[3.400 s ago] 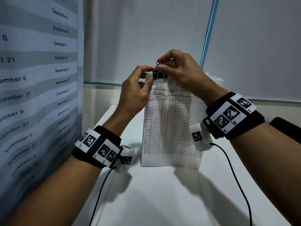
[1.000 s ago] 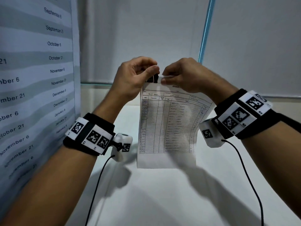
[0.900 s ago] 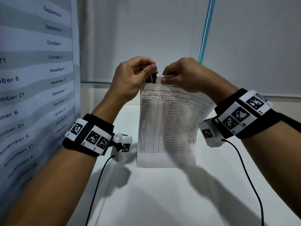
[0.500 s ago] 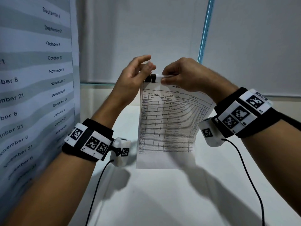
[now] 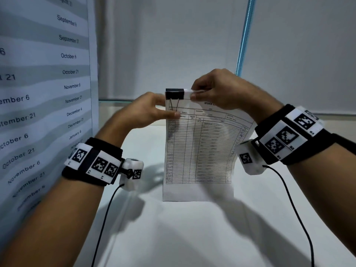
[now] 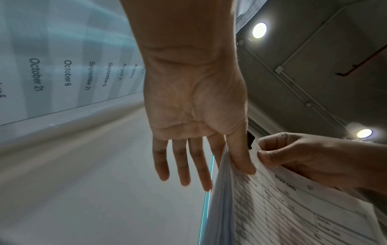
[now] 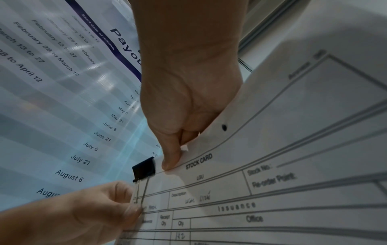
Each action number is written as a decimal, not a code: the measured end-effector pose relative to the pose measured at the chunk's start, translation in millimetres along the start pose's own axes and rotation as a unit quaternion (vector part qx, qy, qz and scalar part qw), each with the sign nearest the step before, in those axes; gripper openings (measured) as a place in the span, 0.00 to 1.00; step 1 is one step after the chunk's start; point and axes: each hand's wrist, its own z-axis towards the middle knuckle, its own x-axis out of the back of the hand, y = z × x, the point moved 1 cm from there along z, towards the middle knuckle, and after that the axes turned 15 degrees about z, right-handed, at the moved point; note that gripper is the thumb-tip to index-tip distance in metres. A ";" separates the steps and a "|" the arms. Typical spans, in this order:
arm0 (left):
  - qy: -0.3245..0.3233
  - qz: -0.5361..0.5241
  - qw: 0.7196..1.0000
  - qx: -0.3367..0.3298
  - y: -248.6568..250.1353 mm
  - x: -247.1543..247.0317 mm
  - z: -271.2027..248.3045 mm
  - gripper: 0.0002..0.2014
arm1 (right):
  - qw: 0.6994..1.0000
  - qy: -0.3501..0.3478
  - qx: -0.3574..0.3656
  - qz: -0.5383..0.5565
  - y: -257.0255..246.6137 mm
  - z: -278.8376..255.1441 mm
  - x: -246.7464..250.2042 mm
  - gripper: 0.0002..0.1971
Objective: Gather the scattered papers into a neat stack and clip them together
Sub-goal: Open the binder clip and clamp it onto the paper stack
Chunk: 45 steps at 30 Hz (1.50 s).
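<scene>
A stack of papers (image 5: 200, 151), printed stock-card forms, stands upright with its bottom edge near the white table (image 5: 192, 237). A black binder clip (image 5: 174, 94) grips its top left corner, and the clip's wire handle lies flat down the front sheet. My left hand (image 5: 169, 110) reaches in from the left, its thumb pressing the end of that wire handle against the paper. In the left wrist view its fingers (image 6: 184, 165) are straight behind the stack (image 6: 272, 207). My right hand (image 5: 194, 94) pinches the top edge just right of the clip (image 7: 144, 168).
A large wall chart of dates (image 5: 44, 93) stands close on the left. A teal vertical strip (image 5: 243, 35) runs down the pale back wall. Black cables (image 5: 104, 218) hang from both wrist cameras over the table.
My left hand has come down from the top of the clip to the left edge of the stack. The wire handle now lies folded flat on the front sheet. The right hand's pinch has stayed.
</scene>
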 end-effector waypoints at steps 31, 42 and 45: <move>0.234 -0.478 0.843 0.078 6.1 -75.9 0.2 0.16 | 0.860 0.272 -0.093 0.421 112.6 -87.8 -81.4 0.29; 0.224 -0.329 0.906 0.140 -3.1 -107.5 -9.3 0.21 | 0.840 0.342 -0.113 0.405 111.0 -82.8 -85.9 0.18; 0.082 -0.374 0.905 0.187 -14.1 -108.2 -8.6 0.27 | 0.850 0.353 -0.131 0.368 124.9 -86.4 -82.2 0.19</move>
